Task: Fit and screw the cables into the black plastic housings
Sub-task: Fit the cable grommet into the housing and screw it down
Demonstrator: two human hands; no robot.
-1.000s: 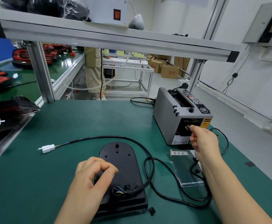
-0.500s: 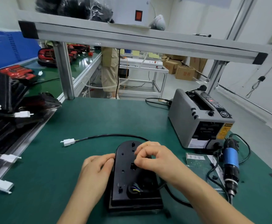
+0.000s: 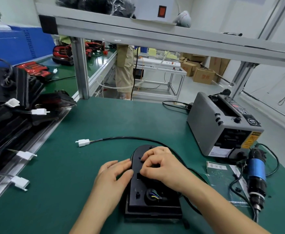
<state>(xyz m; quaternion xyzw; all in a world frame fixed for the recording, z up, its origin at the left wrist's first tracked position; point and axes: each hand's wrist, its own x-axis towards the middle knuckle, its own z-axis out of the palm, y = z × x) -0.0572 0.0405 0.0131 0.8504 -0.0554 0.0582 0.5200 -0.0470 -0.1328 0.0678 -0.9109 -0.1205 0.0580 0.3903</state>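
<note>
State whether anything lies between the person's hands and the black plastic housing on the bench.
Nothing visible does. The left hand rests against the left edge of the black housing, and the right hand lies on its top face with fingers curled. The cable curves round its far end; the electric screwdriver lies apart to the right.

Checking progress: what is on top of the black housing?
The left hand touches the black housing at its left edge; the right hand curls over its middle. Coloured wires show in an opening at the near end. Whatever lies beneath that hand is covered.
</note>
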